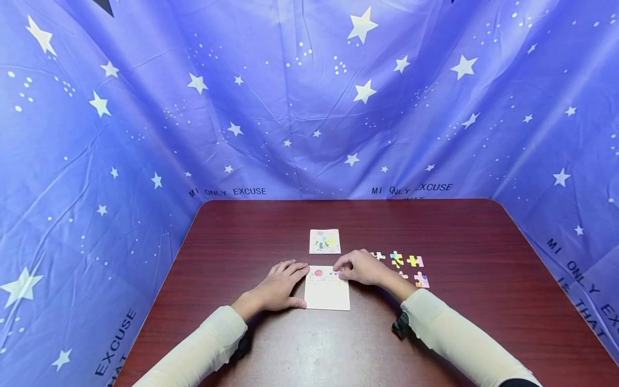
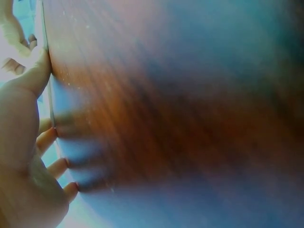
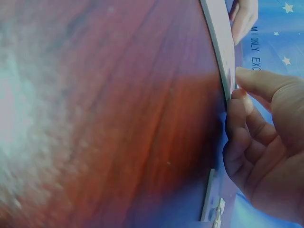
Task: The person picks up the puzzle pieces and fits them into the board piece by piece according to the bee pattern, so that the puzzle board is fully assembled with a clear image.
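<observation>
A white square puzzle board lies on the table, with a few jigsaw pieces along its far edge, one bearing a pink round shape. My left hand rests palm down at the board's left side, thumb near the front corner and fingertips at the far corner. At the far right corner, my right hand pinches a small puzzle piece between thumb and curled fingers, low over the board. That piece is mostly hidden by the fingertips. In the right wrist view, thumb and fingers meet right at the board's edge.
Behind the board lies a square picture card showing a bee. Several loose jigsaw pieces are spread to the right, some partly behind my right wrist. A starry blue curtain surrounds the dark red wooden table.
</observation>
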A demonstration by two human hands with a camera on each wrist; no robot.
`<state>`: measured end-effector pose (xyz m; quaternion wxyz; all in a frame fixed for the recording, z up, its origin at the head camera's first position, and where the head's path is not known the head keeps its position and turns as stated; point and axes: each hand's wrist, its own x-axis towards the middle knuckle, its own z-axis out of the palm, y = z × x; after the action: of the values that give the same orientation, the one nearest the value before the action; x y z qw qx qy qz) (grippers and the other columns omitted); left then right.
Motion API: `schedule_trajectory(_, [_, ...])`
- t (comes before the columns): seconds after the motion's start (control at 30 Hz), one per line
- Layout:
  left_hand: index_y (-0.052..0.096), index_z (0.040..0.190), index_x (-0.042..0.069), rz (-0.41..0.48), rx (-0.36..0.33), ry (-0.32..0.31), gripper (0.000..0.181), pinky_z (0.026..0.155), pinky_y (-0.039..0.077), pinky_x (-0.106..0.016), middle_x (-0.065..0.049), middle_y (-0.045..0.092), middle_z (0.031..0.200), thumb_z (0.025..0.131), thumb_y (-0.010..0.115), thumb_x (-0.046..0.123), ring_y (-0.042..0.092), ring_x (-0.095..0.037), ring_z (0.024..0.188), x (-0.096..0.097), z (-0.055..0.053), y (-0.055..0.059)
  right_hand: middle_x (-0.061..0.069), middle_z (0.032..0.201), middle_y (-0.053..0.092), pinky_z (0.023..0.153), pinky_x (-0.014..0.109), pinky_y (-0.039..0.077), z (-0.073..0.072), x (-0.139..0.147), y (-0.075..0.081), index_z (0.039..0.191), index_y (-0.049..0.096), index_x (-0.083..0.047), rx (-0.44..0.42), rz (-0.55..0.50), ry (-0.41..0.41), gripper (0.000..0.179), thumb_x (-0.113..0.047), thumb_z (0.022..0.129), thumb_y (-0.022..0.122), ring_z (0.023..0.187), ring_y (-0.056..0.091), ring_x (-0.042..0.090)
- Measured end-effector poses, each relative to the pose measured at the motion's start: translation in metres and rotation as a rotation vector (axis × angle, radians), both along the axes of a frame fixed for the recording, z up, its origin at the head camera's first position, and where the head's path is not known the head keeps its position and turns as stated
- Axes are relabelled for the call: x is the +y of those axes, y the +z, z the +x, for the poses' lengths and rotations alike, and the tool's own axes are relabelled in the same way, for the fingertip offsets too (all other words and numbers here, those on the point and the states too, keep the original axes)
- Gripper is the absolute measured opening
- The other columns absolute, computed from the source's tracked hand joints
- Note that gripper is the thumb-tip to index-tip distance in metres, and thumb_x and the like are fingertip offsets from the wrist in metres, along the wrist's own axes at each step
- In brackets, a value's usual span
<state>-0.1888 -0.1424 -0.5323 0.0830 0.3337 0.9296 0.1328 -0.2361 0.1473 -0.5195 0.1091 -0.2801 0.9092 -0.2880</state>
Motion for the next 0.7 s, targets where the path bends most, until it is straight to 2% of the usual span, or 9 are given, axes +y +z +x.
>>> schedule_trajectory(0.23, [0.038,0.158,0.012,-0.003,0.004,-0.006,0.094,0.119,0.029,-0.063,-0.006,0.041,0.160,0.085,0.070,0.062,0.033,-0.041,0.150,0.000,0.000,-0.001,-0.016,0.063,0.056,0.061,0.020,0.041,-0.008,0.010,0.009,0.104,0.080,-0.020,0.010,-0.020,-0.013,0.014,-0.019,0.091,0.076,0.052,0.041,-0.001])
schedule_trajectory(0.43, [0.037,0.158,0.011,0.000,0.002,-0.005,0.094,0.119,0.028,-0.063,-0.007,0.041,0.160,0.085,0.070,0.061,0.033,-0.041,0.150,0.000,0.000,0.000,-0.012,0.077,0.071,0.055,0.021,0.044,-0.015,0.023,0.015,0.107,0.079,-0.017,0.007,-0.030,-0.035,0.017,-0.016,0.091,0.074,0.055,0.051,0.001])
schedule_trajectory(0.53, [0.038,0.158,0.011,0.003,0.004,-0.006,0.094,0.119,0.028,-0.064,-0.007,0.041,0.160,0.085,0.071,0.061,0.033,-0.041,0.149,0.000,0.000,-0.001,-0.008,0.080,0.075,0.051,0.022,0.046,-0.018,0.030,0.018,0.109,0.079,-0.016,-0.021,-0.040,-0.054,0.018,-0.014,0.092,0.072,0.057,0.057,0.004])
schedule_trajectory(0.7, [0.038,0.158,0.012,-0.001,0.008,-0.006,0.094,0.119,0.029,-0.064,-0.006,0.041,0.160,0.085,0.070,0.062,0.033,-0.041,0.149,0.000,0.000,-0.001,-0.009,0.081,0.077,0.055,0.023,0.048,-0.024,0.042,0.021,0.110,0.079,-0.016,-0.026,-0.021,-0.081,0.020,-0.013,0.092,0.072,0.062,0.061,0.005])
